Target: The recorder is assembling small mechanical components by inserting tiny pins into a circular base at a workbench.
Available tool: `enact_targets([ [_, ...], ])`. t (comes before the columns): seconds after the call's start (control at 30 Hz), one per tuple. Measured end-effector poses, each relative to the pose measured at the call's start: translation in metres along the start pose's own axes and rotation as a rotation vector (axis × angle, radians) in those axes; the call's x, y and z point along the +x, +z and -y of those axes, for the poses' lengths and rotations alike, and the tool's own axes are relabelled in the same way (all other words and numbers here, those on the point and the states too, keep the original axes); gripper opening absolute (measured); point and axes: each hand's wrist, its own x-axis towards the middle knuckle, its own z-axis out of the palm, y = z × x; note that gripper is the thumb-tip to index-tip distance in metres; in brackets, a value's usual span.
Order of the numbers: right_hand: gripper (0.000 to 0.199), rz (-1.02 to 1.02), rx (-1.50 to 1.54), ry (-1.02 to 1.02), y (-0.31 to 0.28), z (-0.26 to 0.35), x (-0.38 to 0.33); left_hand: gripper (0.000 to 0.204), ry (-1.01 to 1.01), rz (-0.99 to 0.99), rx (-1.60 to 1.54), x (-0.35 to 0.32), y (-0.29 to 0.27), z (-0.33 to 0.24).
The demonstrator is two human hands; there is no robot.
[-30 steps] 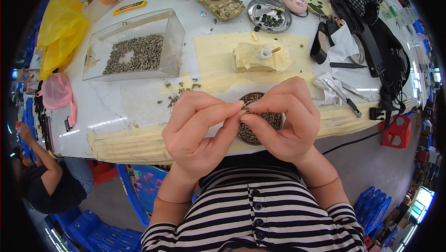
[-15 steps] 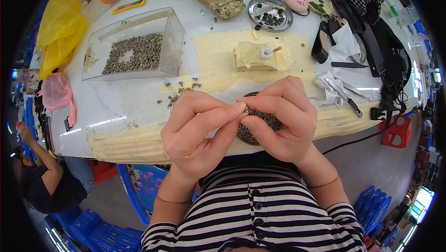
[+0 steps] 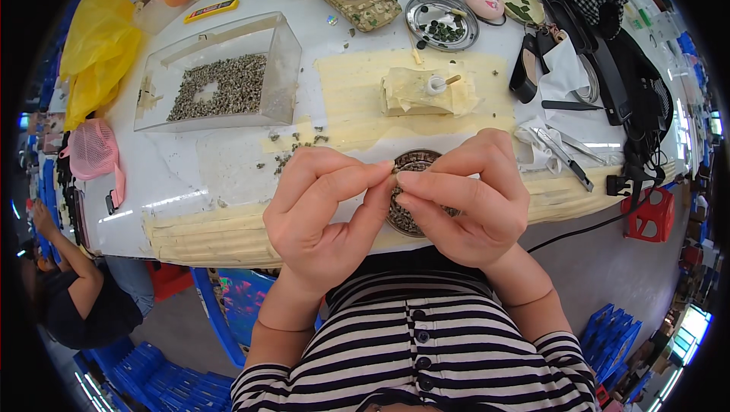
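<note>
We see the white table (image 3: 190,176) carrying a clear rectangular plastic box (image 3: 220,70) of small grey-green parts near its far left corner. At the near edge, our left hand (image 3: 323,210) and right hand (image 3: 471,199) meet fingertip to fingertip, fingers pinched narrow on a tiny part (image 3: 394,178) over a round metal dish (image 3: 411,191) of similar pieces.

The fingers (image 3: 380,176) of both hands have crept slightly apart (barely) over the round dish (image 3: 414,161).
</note>
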Motion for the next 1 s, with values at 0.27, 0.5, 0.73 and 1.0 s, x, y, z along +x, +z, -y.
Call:
enact_targets([
  [0.27,0.032,0.011,-0.034,0.009,-0.0001,-0.0011,-0.0019,0.025,-0.024,0.001,-0.034,0.0001,-0.0006,-0.0012],
  [0.5,0.033,0.034,-0.057,-0.017,-0.0020,-0.0008,-0.0003,0.024,-0.042,-0.002,-0.033,0.0005,-0.0007,-0.0018],
  [0.73,0.031,0.046,-0.015,0.050,-0.0011,-0.0008,-0.0002,0.028,0.026,0.006,-0.060,0.0012,-0.0025,0.0007],
  [1.0,0.024,0.068,0.086,0.135,0.0005,-0.0007,-0.0004,0.030,0.053,0.038,-0.049,0.0026,-0.0030,-0.0015],
])
